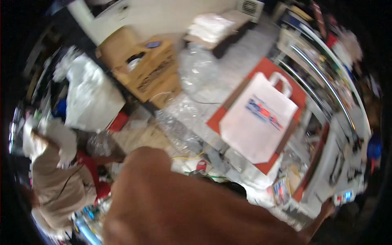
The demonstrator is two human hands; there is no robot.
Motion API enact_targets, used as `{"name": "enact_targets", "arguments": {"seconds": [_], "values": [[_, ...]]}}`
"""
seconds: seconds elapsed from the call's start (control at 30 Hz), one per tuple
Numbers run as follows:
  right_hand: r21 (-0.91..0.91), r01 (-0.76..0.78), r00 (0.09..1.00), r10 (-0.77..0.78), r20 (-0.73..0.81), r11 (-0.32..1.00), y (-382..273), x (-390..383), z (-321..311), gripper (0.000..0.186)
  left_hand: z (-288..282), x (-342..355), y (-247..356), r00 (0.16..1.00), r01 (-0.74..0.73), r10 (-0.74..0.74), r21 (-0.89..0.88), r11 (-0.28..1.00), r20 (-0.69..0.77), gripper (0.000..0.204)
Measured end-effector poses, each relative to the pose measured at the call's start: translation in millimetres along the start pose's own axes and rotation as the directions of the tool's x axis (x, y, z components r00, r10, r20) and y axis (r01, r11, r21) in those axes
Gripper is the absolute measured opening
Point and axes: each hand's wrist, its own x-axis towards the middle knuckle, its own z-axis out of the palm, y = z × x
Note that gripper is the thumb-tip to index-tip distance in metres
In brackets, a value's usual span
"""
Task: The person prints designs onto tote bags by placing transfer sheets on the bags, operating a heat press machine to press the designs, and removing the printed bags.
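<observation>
- White bag with red and blue print lies flat and slanted on a red board, right of centre; its looped handle points to the upper right.
- Grey machine parts fill the right side, with long, shiny rods beyond the bag.
- Right hand, at the lower right, is right beside a small control panel with a lit blue display. Blur hides its fingers: whether they press it, or how far open the grip is, I cannot tell. The bag is well apart from this hand, up and to the left.
- Left arm, as it appears, is bare, blurred and very near the camera, covering the lower middle. Its rounded end reaches up and left; no fingers can be made out, so I cannot tell the grip or whether it has hold of anything.
- Brown cardboard box, flaps open, stands upper left of centre, a small blue item at its top.
- Clear plastic lies crumpled between box and board.
- Large white sack sits at the left.
- Co-worker in a beige top is below the sack.
</observation>
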Motion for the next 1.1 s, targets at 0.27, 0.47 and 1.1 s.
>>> {"name": "enact_targets", "arguments": {"seconds": [0.27,0.47,1.1], "values": [[0.214,-0.291,0.931,0.327,-0.16,0.933,-85.0,-16.6,-125.5,0.035,-19.0,-13.9,-178.1,0.924,0.361,-0.287,0.327,0.873,-0.255,0.031],[0.26,-0.39,0.907,0.417,-0.057,0.883,-102.7,-12.5,-141.9,0.03,-28.3,-125.2,-363.0,0.832,0.271,-0.531,0.953,0.135,-0.161,0.059],[0.257,-0.382,0.919,0.395,-0.001,0.888,-94.1,-7.3,-137.2,0.032,-50.5,-139.6,-339.5,0.849,0.308,-0.472,0.949,0.075,-0.238,0.066]]}}
